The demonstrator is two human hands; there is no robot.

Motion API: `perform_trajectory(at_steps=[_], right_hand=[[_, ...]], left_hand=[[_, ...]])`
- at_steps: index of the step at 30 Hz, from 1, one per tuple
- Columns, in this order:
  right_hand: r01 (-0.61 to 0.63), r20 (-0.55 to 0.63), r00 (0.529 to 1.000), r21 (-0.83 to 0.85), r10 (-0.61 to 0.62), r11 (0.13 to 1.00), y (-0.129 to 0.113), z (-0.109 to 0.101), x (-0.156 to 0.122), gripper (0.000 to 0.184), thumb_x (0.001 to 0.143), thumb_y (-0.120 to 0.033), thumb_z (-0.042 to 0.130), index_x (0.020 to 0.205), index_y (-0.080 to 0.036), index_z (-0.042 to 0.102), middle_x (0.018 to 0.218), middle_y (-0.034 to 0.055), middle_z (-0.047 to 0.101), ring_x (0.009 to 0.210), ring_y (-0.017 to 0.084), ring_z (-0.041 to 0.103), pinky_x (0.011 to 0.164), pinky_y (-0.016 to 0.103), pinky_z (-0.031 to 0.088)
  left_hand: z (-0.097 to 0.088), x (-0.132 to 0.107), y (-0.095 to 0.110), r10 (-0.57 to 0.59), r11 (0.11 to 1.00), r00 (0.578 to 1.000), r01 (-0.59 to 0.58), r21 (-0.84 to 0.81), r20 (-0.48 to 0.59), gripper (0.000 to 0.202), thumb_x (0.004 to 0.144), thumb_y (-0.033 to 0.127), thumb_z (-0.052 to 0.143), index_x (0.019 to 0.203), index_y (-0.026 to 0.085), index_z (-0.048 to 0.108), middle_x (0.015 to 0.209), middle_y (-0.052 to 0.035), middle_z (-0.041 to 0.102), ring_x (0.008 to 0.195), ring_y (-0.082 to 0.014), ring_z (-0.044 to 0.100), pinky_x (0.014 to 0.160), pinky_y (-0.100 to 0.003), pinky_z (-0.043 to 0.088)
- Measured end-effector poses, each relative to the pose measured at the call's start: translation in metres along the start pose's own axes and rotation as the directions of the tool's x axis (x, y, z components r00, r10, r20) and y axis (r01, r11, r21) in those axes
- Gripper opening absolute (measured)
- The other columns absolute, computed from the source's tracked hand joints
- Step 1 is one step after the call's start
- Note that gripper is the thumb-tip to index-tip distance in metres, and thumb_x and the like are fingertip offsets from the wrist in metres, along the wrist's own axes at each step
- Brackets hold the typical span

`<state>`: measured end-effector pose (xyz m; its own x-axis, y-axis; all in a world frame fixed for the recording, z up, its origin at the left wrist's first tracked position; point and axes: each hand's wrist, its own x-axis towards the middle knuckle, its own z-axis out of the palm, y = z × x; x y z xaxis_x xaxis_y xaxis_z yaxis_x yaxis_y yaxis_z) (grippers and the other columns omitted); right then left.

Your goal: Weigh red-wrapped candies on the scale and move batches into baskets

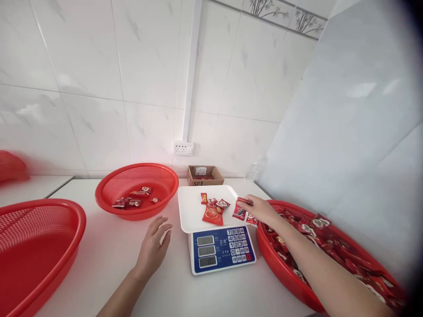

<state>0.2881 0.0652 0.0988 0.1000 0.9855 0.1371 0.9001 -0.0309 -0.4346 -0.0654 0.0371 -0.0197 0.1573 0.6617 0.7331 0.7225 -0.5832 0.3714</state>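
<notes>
A white electronic scale with a blue keypad stands in the middle of the white table. Several red snack packets lie on its white tray. My right hand hovers at the tray's right edge, fingers pinched on red packets. My left hand rests on the table left of the scale, fingers spread, holding nothing. A red basket at the right, full of red packets, lies under my right forearm.
A red mesh basket with a few packets stands behind my left hand. Another red basket sits at the left edge. A small cardboard box and a wall socket are at the tiled back wall. A white panel closes the right side.
</notes>
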Motion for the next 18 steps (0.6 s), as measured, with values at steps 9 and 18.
perform_trajectory(at_steps=[9,18], right_hand=[[0.002,-0.158,0.987,0.223,0.034,0.975,-0.021,0.030,0.049,0.018,0.077,-0.035,0.051,0.089,-0.023,0.058,0.098,0.0037,0.067,0.097,0.018,0.060,0.078,0.029,0.044],[0.026,0.016,0.999,0.303,-0.032,0.953,-0.039,0.045,0.046,0.024,0.074,-0.033,0.055,0.090,-0.019,0.065,0.101,0.0062,0.068,0.094,0.020,0.062,0.084,0.032,0.045]], left_hand=[[-0.002,0.000,0.002,-0.006,1.000,1.000,0.006,-0.003,0.001,0.018,0.086,0.018,0.045,0.094,0.022,0.061,0.112,-0.0088,0.060,0.113,-0.0254,0.051,0.087,-0.042,0.049],[-0.001,-0.001,0.001,-0.006,1.000,1.000,0.006,0.003,0.024,0.018,0.086,0.016,0.045,0.094,0.022,0.059,0.113,-0.0094,0.059,0.114,-0.0256,0.050,0.088,-0.044,0.048]])
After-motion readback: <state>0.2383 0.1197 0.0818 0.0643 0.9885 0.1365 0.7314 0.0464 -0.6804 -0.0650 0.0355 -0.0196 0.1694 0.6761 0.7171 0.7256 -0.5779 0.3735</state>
